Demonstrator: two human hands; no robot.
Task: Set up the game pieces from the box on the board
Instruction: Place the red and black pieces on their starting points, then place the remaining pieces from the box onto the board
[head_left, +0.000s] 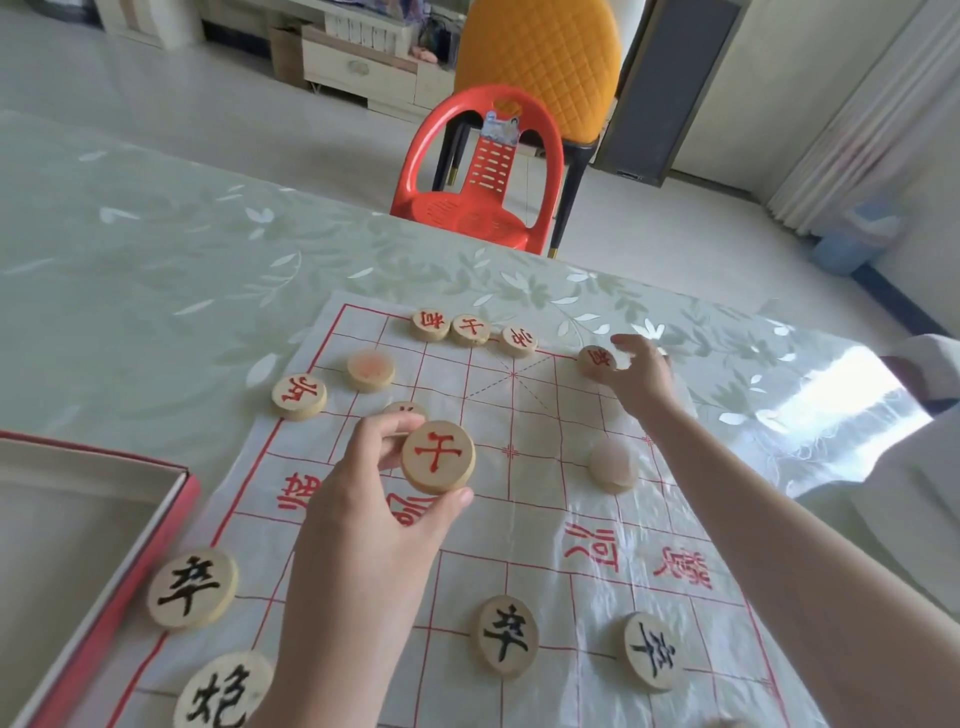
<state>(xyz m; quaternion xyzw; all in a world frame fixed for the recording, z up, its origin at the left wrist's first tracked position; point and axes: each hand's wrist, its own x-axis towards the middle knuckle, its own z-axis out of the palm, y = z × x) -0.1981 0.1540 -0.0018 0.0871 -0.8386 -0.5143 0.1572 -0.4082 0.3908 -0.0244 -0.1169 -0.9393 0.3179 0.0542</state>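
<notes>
In the head view we see our left hand (363, 499) pinching a round pale wooden game disc with a red character (438, 456) between thumb and fingers, lifted above the thin white plastic board sheet with red grid lines (524, 519). Just behind this grip, half hidden by the fingers, another wooden disc (402, 410) lies on the sheet. Further beyond it we find a blank-faced wooden disc (370, 369) and, to the left of that one, a red-character disc on the sheet's edge (299, 397).

Our right hand (641, 376) reaches to the far side of the sheet, and its fingertips touch a red-marked disc at the far edge (596, 361); we cannot tell if the fingers really close on it. To the left of this hand three red-lettered discs stand in a row (470, 328).

Nearer to us than the left grip, three black-character discs (505, 635) and one more at the bottom-left corner (223, 691) lie on the sheet. To the left of the left wrist lies the red-rimmed open cardboard box (150, 540), on the green leaf-patterned table cover (156, 270).
</notes>
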